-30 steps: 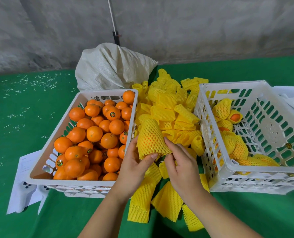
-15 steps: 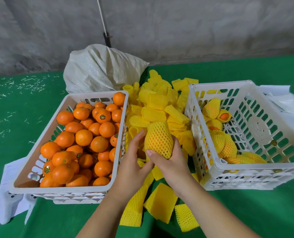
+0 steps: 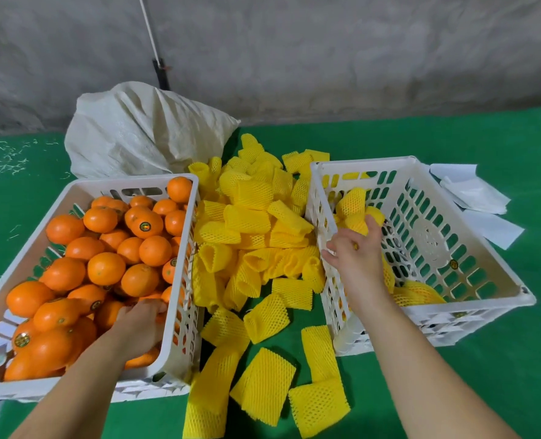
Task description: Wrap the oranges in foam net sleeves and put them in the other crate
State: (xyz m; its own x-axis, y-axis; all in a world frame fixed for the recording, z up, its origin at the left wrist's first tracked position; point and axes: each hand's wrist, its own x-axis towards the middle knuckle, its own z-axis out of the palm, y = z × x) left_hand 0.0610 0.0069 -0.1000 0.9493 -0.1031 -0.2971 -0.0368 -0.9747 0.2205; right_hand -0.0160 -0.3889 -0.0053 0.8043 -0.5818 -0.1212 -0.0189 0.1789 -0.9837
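Observation:
The left white crate is full of bare oranges. My left hand reaches into its near right corner, fingers curled down round an orange that is mostly hidden under the palm. The right white crate holds a few oranges in yellow foam net sleeves. My right hand hovers over this crate's left wall with fingers spread. A sleeved orange lies just beyond its fingertips. Between the crates sits a pile of empty yellow sleeves.
More loose sleeves lie on the green cloth near me. A white woven sack sits behind the left crate. White papers lie right of the right crate. A grey wall stands behind.
Both hands held a sleeved orange over the pile. Now my right hand has carried it into the right crate and opened, and my left hand has gone into the left crate.

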